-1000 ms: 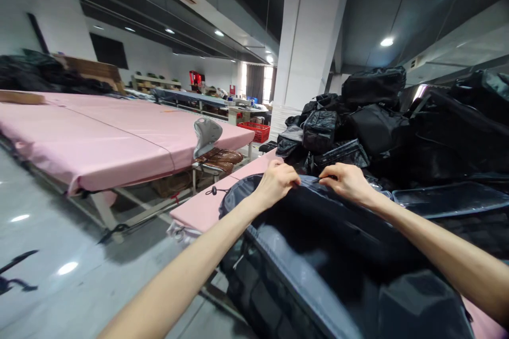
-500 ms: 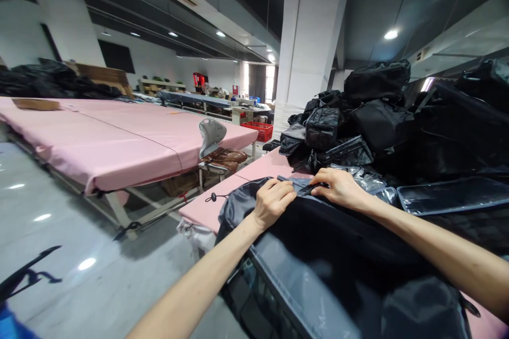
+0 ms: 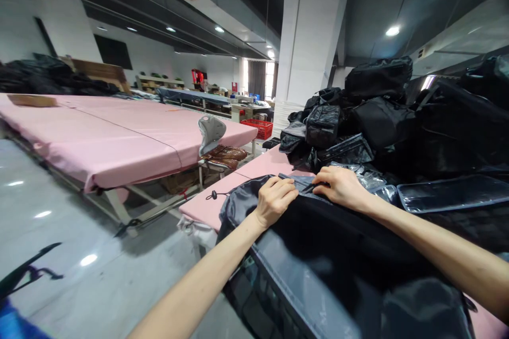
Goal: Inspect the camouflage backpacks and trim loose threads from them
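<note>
A large black fabric bag (image 3: 342, 254) with grey lining lies in front of me on a pink-covered table (image 3: 207, 206). At its far edge my left hand (image 3: 276, 200) is closed, fingers curled over the grey-trimmed fabric. Just to the right, my right hand (image 3: 338, 186) pinches the same edge between thumb and fingers; a dark strip shows at its fingertips, too small to make out. A cord with a black toggle (image 3: 214, 195) sticks out from the bag's left side onto the table.
Black bags (image 3: 382, 116) are heaped at the back right, near a white pillar (image 3: 314, 26). A clear-windowed panel (image 3: 449, 193) lies at the right. Leftward stand a grey chair (image 3: 212, 135) and a long pink table (image 3: 119, 137). Behind is a red basket (image 3: 258, 128).
Both hands keep their hold on the bag's far edge, with only a very slight shift. The camera view has moved a little.
</note>
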`<control>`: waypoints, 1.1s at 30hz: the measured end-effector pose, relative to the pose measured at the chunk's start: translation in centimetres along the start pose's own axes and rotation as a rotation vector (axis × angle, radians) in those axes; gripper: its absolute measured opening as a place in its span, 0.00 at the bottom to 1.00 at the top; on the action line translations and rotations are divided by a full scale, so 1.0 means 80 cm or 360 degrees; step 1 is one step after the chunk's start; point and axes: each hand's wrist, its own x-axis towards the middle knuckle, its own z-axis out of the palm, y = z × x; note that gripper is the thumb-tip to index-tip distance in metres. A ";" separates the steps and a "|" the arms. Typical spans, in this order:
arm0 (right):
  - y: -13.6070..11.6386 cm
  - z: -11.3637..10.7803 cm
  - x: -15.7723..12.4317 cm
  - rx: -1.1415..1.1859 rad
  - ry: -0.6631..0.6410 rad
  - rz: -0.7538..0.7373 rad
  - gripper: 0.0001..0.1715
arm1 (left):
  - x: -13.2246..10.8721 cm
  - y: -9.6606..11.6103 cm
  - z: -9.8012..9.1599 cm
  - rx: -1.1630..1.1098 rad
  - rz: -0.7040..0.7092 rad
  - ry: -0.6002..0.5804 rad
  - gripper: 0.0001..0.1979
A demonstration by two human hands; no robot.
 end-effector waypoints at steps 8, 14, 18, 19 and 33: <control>-0.005 0.005 -0.009 -0.0374 0.0065 -0.0293 0.09 | 0.017 0.006 -0.024 -0.0419 -0.0592 -0.0220 0.07; 0.002 0.002 -0.017 -0.0303 0.0110 -0.0296 0.09 | 0.019 -0.003 -0.022 -0.0323 -0.0334 -0.0416 0.06; 0.007 0.002 -0.020 -0.0125 0.0099 -0.0183 0.09 | 0.023 -0.007 -0.023 -0.0283 -0.0140 -0.0531 0.07; 0.008 0.004 -0.020 -0.0086 0.0097 -0.0166 0.09 | 0.025 -0.007 -0.023 -0.0232 -0.0071 -0.0560 0.08; 0.007 0.012 -0.016 0.0141 0.0104 -0.0052 0.10 | 0.023 0.000 -0.021 -0.0098 -0.0089 -0.0475 0.08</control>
